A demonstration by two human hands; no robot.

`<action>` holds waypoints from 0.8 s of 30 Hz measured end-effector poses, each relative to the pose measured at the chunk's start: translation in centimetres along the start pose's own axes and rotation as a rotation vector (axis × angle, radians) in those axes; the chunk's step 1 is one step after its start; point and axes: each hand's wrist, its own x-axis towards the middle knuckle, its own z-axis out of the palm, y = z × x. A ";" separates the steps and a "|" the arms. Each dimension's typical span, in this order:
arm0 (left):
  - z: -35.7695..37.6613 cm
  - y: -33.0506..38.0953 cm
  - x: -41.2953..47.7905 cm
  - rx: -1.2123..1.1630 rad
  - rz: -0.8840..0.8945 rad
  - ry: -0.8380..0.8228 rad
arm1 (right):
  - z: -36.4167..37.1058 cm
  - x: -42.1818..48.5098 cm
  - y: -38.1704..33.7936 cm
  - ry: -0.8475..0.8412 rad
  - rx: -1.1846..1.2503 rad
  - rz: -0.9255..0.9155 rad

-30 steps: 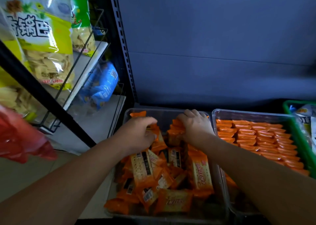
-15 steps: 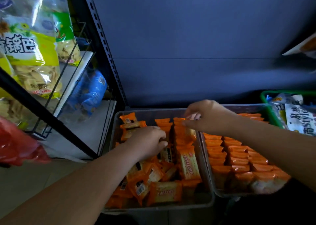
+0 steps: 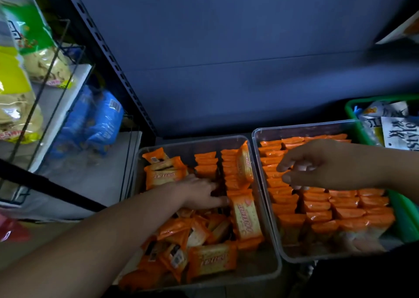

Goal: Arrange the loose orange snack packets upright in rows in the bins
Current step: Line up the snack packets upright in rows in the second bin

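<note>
Packets point(image 3: 210, 260) lie jumbled in left bin point(image 3: 186, 144) as left grip point(image 3: 201, 192) presses among them, fingers straight; right grip point(image 3: 328, 164) hovers loose and empty over right bin point(image 3: 306, 127).

Two bins stand side by side before the back panel point(image 3: 226, 59). In the left bin point(image 3: 199, 139), short upright rows point(image 3: 227, 165) stand at the far right, a few packets point(image 3: 164, 170) lie at the far left, and the loose packets point(image 3: 197, 229) are heaped across the near half. The left hand point(image 3: 199, 191) rests between rows and heap. The right bin point(image 3: 294, 127) is filled with standing rows point(image 3: 317, 207); the right hand point(image 3: 328, 164) hangs over its far left part. A basket point(image 3: 353, 108) sits just right of it. Well to the left, a wire rack point(image 3: 56, 55) holds bags point(image 3: 13, 107), with packs point(image 3: 102, 125) lower down.
</note>
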 end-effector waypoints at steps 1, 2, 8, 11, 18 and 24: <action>-0.1 0.0 0.0 -0.025 -0.015 -0.025 | -0.1 0.2 0.1 0.001 -0.010 0.005; -0.1 0.0 0.1 -0.061 -0.030 -0.045 | -0.2 0.3 0.1 0.000 -0.009 0.006; 0.5 -1.4 -0.5 -0.458 0.017 0.000 | 0.0 0.5 -0.7 -0.058 0.019 -0.003; 0.1 -1.3 -1.3 -0.518 0.056 0.045 | 0.2 0.4 -0.8 -0.052 0.042 0.006; -0.3 -0.4 -3.0 -0.290 0.077 0.077 | 0.9 0.9 -1.7 -0.073 -0.009 0.004; -2.3 -0.4 -8.1 -0.293 0.088 0.320 | 1.2 1.5 -2.9 -0.014 -0.119 -0.017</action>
